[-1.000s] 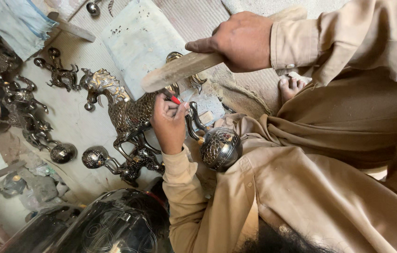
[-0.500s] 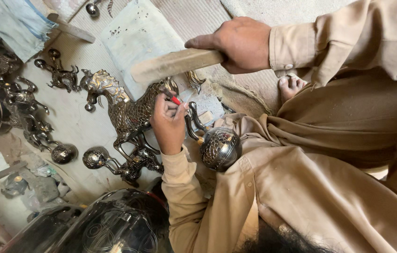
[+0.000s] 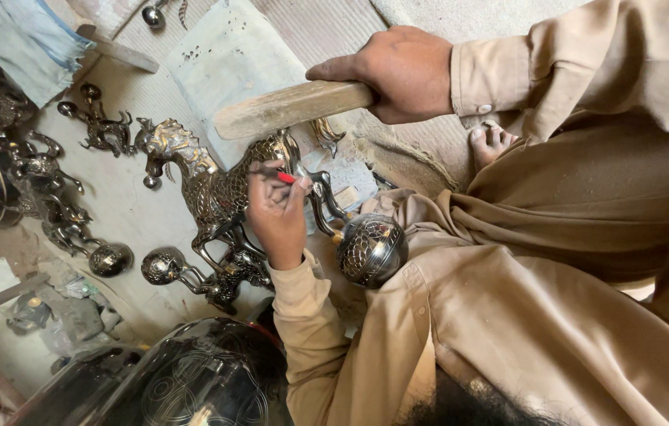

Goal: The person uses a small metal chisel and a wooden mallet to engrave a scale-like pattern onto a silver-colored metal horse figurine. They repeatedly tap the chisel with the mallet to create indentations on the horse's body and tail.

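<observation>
Pinching a red-tipped tool (image 3: 285,177) against the metal horse (image 3: 216,193), left hand (image 3: 275,209) fingers; right hand (image 3: 401,75) fingers wrap the wooden mallet (image 3: 291,109) just above.

Metal figures (image 3: 42,189) crowd floor (leftward).

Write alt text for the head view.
A person presses a red-tipped tool in the left hand against a metal horse figure while the right hand holds a wooden mallet above it. Smaller metal figures lie alongside.
</observation>
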